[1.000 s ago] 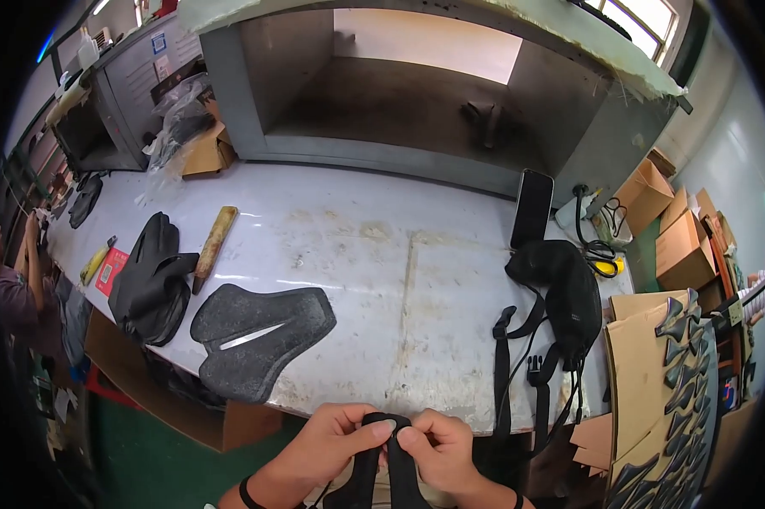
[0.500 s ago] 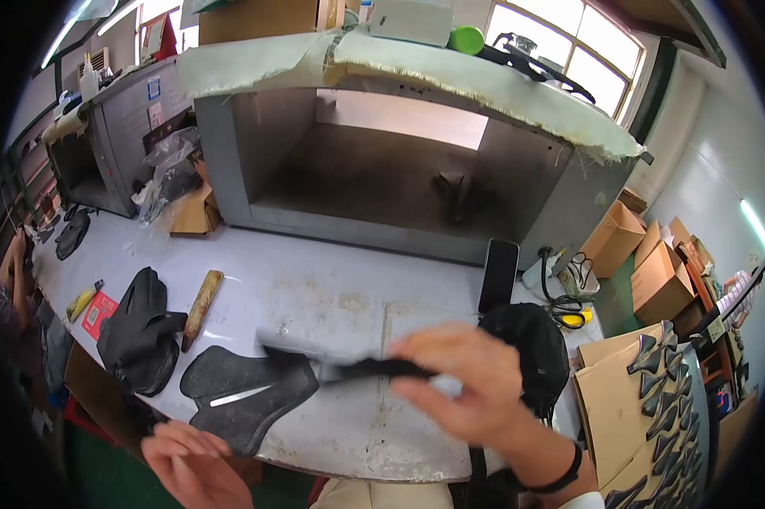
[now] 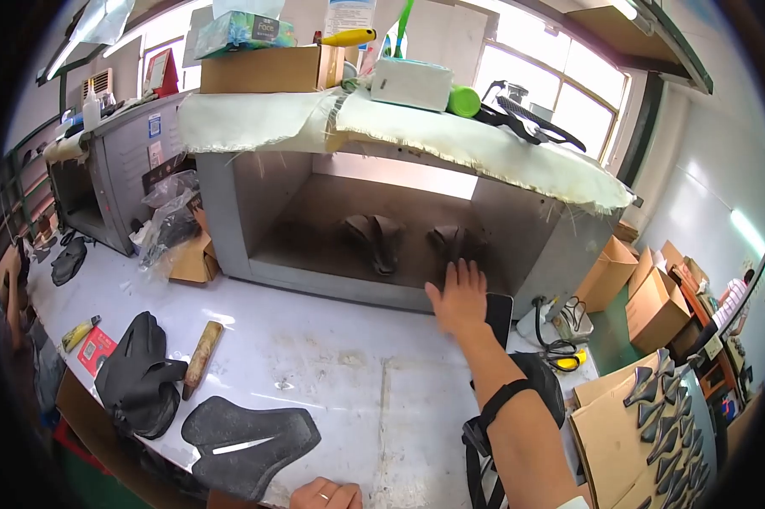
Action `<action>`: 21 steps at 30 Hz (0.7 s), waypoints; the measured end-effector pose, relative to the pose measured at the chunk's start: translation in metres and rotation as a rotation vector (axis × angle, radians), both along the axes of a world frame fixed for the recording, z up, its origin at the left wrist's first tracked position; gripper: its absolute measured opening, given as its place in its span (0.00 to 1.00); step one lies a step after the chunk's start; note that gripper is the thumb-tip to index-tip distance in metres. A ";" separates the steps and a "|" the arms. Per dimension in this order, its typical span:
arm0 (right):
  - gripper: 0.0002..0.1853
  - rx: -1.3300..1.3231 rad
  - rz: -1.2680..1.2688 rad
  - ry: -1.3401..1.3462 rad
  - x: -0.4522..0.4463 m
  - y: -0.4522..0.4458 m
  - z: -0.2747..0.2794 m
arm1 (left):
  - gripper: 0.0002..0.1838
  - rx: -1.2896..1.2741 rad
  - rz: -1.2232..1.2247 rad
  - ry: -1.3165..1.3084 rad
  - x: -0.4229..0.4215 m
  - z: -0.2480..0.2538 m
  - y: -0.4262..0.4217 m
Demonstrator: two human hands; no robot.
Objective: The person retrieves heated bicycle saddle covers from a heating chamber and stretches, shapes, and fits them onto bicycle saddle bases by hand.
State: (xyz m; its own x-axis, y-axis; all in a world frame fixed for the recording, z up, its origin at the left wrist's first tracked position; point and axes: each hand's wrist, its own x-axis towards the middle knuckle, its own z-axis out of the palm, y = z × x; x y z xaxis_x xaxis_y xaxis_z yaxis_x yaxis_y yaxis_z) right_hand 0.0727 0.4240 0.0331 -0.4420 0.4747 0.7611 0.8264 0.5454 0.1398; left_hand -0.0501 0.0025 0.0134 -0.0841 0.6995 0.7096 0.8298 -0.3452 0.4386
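Note:
My right hand [image 3: 463, 299] reaches palm down to the front edge of a grey metal oven-like box [image 3: 340, 294], fingers spread and holding nothing. Just beyond its fingertips, inside the box, lies a dark folded piece [image 3: 447, 240]. A second dark piece [image 3: 376, 241] lies to its left on the brown floor. My left hand [image 3: 326, 494], with a ring on one finger, is curled closed at the near table edge; its palm side is hidden. To its left lies a flat black saddle-shaped pad [image 3: 259, 437] with a slot down the middle.
Left on the table are black gloves [image 3: 141, 373], a wooden-handled tool [image 3: 203, 360] and a red card [image 3: 96, 349]. A phone [image 3: 499, 321] and black bag [image 3: 535, 382] sit by my right arm. Cardboard with several dark pieces [image 3: 599, 433] stands at right. Another person's arm [image 3: 11, 293] shows far left.
My right hand has moved forward to the box and no longer holds the dark piece. A second dark piece now lies inside. My left hand has shifted right, and the view has tilted up.

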 end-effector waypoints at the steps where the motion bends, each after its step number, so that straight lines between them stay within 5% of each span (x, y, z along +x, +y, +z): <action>1: 0.27 0.025 -0.054 0.019 0.006 0.005 -0.003 | 0.05 -0.022 0.001 0.006 0.000 0.001 0.000; 5: 0.20 0.003 0.122 -0.122 0.018 -0.023 0.035 | 0.05 -0.016 0.024 -0.022 -0.001 0.000 -0.002; 7: 0.13 0.207 0.626 -0.359 0.023 -0.022 0.038 | 0.05 -0.016 0.019 -0.028 -0.001 -0.001 -0.004; 8: 0.13 0.209 0.630 -0.360 0.019 -0.038 0.049 | 0.05 -0.015 0.023 -0.030 -0.001 -0.003 -0.005; 14: 0.15 0.317 0.784 0.420 0.007 -0.156 0.119 | 0.05 0.051 -0.003 -0.113 -0.004 -0.003 -0.012; 16: 0.11 0.232 0.793 0.546 0.009 -0.200 0.137 | 0.04 0.233 0.046 -0.362 -0.008 0.003 -0.018; 18: 0.09 -0.400 0.768 0.625 0.018 -0.243 0.152 | 0.05 0.242 0.076 -0.626 -0.017 0.000 -0.036; 21: 0.08 -1.017 0.879 0.508 0.028 -0.283 0.154 | 0.10 0.374 0.000 -0.848 -0.034 0.028 -0.055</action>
